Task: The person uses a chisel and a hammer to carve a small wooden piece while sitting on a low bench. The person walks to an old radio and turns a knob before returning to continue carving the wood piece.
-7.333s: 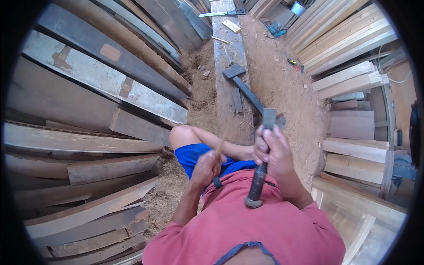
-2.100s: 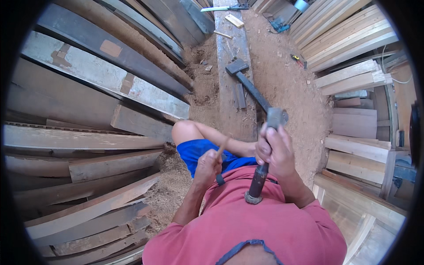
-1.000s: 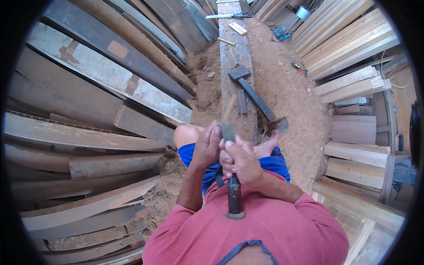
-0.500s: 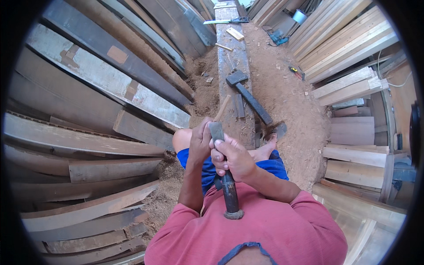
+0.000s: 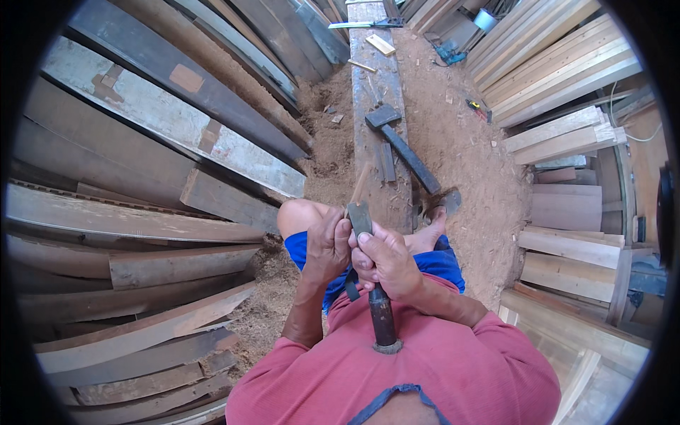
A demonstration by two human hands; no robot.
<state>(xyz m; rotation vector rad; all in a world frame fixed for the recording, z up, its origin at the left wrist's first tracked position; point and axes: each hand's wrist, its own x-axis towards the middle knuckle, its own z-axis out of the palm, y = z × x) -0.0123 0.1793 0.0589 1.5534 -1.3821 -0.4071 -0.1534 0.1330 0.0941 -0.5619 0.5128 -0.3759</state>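
My right hand wraps round a chisel, whose dark handle end rests against my red shirt. Its flat grey blade points away from me, the edge against or right beside a thin wooden strip. Closed fingers of my left hand hold the strip's near end, which is hidden behind the blade and hand. The strip's slim far end sticks out over the plank bench. Ahead of my hands, a dark mallet lies across the bench beside a short dark bar.
A handsaw, a small pale block and a thin stick lie farther along the bench. Long boards stack up on the left, pale timber on the right. Sawdust covers the floor, where a teal power tool lies.
Both hands have come slightly nearer my body and to the right. The chisel blade and the wooden strip have shifted with them; both grips stay closed.
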